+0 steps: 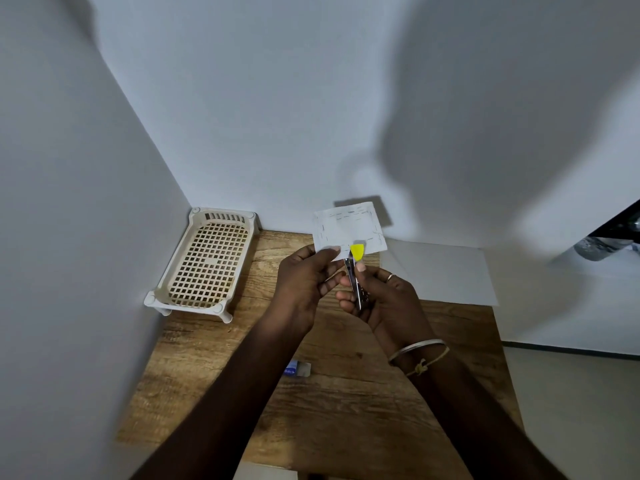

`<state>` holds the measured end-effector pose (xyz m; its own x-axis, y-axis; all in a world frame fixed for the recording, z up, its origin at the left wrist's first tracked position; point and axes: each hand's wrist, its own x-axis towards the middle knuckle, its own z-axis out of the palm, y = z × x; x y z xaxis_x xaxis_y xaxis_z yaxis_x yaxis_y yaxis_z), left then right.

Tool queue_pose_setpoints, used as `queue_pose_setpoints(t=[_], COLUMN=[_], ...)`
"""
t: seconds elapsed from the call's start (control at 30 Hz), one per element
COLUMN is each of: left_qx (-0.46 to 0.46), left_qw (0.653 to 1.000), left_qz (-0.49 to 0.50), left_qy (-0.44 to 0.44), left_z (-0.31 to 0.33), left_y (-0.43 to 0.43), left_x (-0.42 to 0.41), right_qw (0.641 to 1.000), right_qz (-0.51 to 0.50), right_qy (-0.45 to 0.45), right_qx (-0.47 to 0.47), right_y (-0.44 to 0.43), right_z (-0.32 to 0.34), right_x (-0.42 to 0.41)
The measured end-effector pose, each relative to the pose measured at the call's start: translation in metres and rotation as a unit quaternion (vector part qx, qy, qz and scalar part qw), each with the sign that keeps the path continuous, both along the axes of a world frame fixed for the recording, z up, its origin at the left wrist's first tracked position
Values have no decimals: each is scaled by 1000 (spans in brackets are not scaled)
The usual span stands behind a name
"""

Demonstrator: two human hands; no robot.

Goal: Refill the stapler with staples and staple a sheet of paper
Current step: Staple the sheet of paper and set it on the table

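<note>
My left hand [304, 282] pinches the lower left corner of a small white paper [349, 226] held up above the wooden table [214, 358]. The paper carries several staples along its edges. My right hand [384, 299] grips a slim metal stapler [356, 289] with a yellow tip [357, 252], and its jaws sit over the paper's bottom edge. A small blue-and-white staple box [297, 368] lies on the table beneath my left forearm.
A beige perforated plastic tray [204, 265] on short legs stands in the back left corner against the walls. A large white sheet [440, 271] lies flat at the table's back right. The table's right edge drops off to a pale floor.
</note>
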<state>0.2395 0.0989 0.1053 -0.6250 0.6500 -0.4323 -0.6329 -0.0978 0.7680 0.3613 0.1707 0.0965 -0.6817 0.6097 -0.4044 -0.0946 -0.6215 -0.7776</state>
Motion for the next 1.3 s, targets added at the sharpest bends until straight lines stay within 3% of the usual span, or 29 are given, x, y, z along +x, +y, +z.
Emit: queue_pose_setpoints(t=[0.4, 1.3], left_qx=[-20, -28], left_qw=[998, 998], left_qz=[-8, -7], left_qy=[-51, -49], left_z=[2, -6], left_y=[1, 5], left_x=[0, 2], right_qw=[999, 998], right_qz=[3, 0], right_qy=[-17, -40], right_qx=[28, 47], right_y=[-3, -4], right_z=[-1, -11], right_x=[-2, -8])
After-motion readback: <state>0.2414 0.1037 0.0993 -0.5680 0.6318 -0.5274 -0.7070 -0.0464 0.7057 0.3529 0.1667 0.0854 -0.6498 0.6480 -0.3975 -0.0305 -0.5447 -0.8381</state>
